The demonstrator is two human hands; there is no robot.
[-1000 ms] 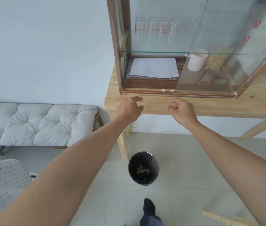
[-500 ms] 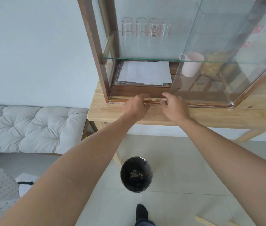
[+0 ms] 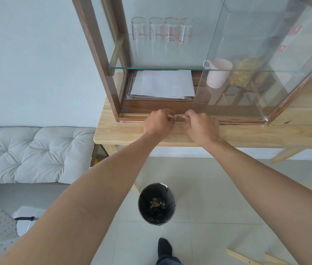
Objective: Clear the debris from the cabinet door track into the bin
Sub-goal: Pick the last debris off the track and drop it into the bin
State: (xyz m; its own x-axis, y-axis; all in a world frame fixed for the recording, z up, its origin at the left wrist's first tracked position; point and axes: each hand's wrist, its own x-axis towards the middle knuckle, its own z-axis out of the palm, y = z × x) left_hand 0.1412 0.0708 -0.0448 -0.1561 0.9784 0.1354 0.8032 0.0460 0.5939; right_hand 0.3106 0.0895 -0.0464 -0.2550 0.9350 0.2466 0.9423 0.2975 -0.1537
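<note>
**Both hands pinching debris at the cabinet track**

Left hand (image 3: pixel 159 122) and right hand (image 3: pixel 199 125) sit side by side on the door track (image 3: pixel 228 121) at the cabinet's (image 3: pixel 97 60) front bottom edge; both are curled tight, fingertips pinched on small pale debris bits (image 3: pixel 171 116) lying in the track between them; whether the bits are lifted, cannot tell; glass door (image 3: pixel 256 60) slid to the right; bin (image 3: pixel 157 203) on the floor below the table (image 3: pixel 256 133), well apart from the hands, scraps already inside.
</note>
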